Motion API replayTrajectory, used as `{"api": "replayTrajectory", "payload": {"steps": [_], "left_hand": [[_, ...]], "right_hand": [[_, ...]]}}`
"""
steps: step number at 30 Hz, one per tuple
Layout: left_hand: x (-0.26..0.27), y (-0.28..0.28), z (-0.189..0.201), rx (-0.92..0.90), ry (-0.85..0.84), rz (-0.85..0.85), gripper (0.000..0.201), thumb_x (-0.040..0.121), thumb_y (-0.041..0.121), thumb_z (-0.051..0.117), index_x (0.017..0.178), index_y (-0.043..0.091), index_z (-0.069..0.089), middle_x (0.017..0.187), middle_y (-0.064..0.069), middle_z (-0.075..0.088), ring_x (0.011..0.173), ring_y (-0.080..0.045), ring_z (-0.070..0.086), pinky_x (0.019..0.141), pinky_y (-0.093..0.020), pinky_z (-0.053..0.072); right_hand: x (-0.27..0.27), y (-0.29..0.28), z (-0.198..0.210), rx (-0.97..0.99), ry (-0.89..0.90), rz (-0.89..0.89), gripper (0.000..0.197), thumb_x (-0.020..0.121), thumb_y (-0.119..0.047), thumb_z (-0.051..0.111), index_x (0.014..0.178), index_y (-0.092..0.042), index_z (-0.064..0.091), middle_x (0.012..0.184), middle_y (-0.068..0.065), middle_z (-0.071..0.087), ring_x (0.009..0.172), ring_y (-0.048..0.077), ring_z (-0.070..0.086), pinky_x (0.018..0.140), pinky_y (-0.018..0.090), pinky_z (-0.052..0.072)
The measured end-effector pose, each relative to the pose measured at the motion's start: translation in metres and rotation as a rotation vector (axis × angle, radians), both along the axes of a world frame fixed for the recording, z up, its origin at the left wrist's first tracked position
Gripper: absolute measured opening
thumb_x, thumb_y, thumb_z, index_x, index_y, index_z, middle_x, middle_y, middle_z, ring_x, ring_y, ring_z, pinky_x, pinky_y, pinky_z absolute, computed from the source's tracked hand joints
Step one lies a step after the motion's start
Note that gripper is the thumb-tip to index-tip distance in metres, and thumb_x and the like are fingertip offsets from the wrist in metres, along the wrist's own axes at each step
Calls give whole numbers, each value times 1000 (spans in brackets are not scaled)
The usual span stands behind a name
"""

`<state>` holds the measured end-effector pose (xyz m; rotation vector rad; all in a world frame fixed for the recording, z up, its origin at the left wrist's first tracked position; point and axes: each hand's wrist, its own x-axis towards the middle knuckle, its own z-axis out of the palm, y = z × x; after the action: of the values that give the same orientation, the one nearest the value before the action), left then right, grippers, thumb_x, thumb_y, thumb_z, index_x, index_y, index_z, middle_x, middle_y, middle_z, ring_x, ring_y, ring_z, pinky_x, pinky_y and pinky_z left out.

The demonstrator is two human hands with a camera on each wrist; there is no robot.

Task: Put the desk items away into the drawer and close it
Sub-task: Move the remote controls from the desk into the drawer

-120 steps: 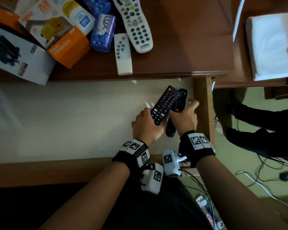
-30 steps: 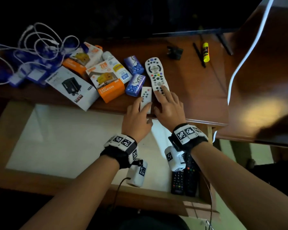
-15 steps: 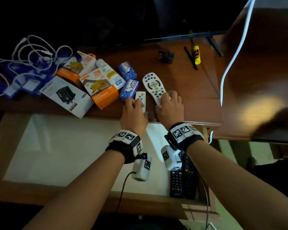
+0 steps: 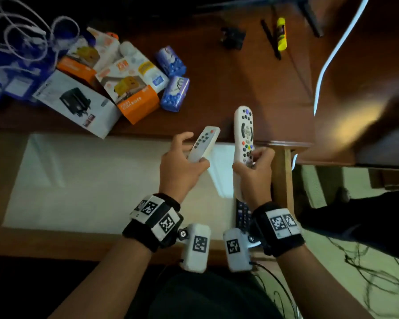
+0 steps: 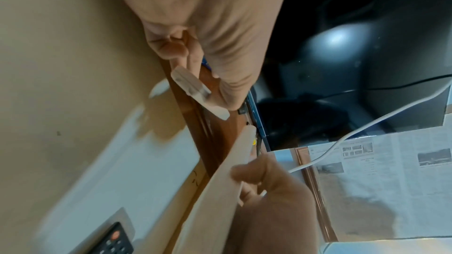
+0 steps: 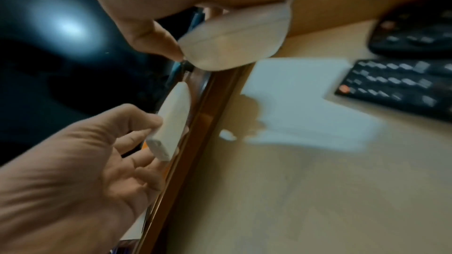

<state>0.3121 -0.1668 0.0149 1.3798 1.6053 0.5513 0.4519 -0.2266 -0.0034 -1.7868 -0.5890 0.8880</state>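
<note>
Two remotes lifted off surface front edge since last check | left hand [image 4: 182, 166] grips small white remote [image 4: 204, 143] | right hand [image 4: 255, 173] grips long white remote [image 4: 244, 134] | both over open drawer [image 4: 90, 180], deposit next.

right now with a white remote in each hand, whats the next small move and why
Probably lower both into the open drawer beside the black remotes: the left hand grips the small white remote, the right hand the large one, both already off the desk.

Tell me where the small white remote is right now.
In the head view the small white remote is held in the left hand, lifted over the open drawer by the desk edge, just left of the larger white remote.
</note>
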Motion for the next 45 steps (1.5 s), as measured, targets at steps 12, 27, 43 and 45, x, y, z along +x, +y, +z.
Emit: {"api": "replayTrajectory", "payload": {"steps": [12,27,43,45], "left_hand": [[-25,-27,-46,-326,16,-246,66,69,20,75,130,30,52,109,2,64,86,-13,62,78,-30,53],[-26,-24,-97,-291,580,-466,84,78,28,70,145,31,20,132,-12,40,114,-35,50,86,-39,44],[-35,-28,-101,-342,633,-544,90,78,27,72,146,30,14,134,-15,41,113,-39,52,86,-42,45],[-37,-31,-100,-331,616,-533,86,80,29,71,146,29,16,133,-15,43,113,-39,52,86,-41,44]], "right_hand": [[-26,-37,-34,-264,132,-221,37,78,-23,65,102,-11,39,86,2,52,79,21,54,65,33,47],[-42,-2,-86,-730,-166,275,68,68,-27,77,111,-14,26,102,8,58,84,25,58,72,37,54],[-50,7,-82,-950,-316,576,90,64,-41,85,124,-6,27,118,13,59,108,33,60,80,38,49],[-49,6,-78,-933,-304,589,87,65,-40,85,122,-6,29,118,13,58,108,32,60,80,36,48]]}}
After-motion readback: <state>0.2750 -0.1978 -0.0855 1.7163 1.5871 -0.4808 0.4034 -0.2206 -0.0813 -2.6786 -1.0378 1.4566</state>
